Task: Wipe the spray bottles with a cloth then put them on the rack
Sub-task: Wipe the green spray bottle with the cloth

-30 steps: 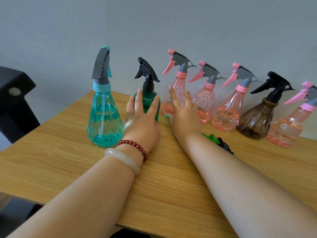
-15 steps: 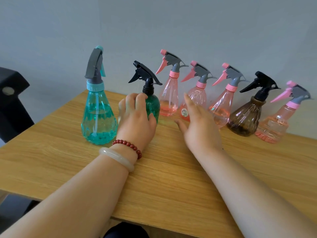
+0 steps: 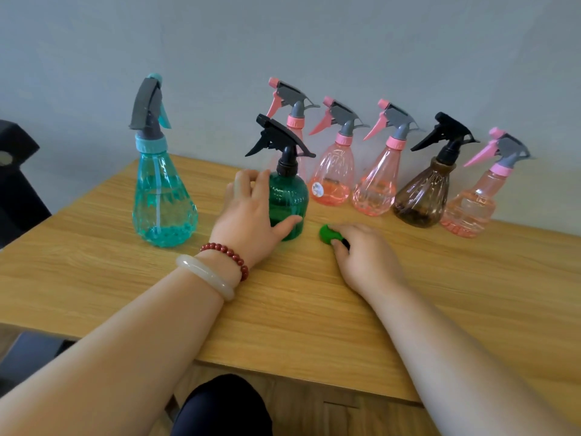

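**Opening stage of the task, head camera.** My left hand (image 3: pixel 251 215) grasps the green bottle (image 3: pixel 287 196), with the fingers round its far side and the thumb across the front. The bottle stands upright on the table (image 3: pixel 283 309), a little forward of the row.

My right hand (image 3: pixel 367 256) lies just beside it, fingers curled down onto the green cloth (image 3: pixel 327 234), which sits bunched on the tabletop. I judge this a grasp on the cloth, though most of it is hidden under the fingers. The cloth does not touch the bottle.

The teal bottle (image 3: pixel 163 196), four pink bottles (image 3: pixel 333 180) and the brown bottle (image 3: pixel 423 196) stand upright along the wall (image 3: pixel 283 42). No rack is plainly in view, and a dark object (image 3: pixel 15 184) at the left edge cannot be identified.

As far as I can judge, no bottle has reached a rack, so all seven are left to wipe and place.
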`<action>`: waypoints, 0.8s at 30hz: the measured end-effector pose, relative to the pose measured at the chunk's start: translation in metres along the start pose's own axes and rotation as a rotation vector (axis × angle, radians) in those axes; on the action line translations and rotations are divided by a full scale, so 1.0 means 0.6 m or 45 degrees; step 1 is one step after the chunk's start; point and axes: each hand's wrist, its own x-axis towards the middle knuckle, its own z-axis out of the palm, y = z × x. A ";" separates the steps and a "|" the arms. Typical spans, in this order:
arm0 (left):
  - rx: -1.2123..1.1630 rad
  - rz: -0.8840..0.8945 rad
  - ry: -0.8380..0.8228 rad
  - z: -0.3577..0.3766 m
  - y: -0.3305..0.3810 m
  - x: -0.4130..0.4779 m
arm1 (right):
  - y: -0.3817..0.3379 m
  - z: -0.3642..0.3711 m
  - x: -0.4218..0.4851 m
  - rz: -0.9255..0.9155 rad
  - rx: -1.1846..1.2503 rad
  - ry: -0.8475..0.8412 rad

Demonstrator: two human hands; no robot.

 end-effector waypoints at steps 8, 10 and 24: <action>-0.208 0.037 -0.327 -0.030 0.023 0.013 | 0.022 -0.026 0.001 -0.037 0.320 0.403; -0.265 0.018 -0.335 -0.031 0.030 0.023 | 0.021 -0.026 0.002 -0.089 0.361 0.446; -0.866 -0.095 -0.163 0.050 0.082 -0.010 | 0.042 -0.040 0.014 0.108 0.621 0.767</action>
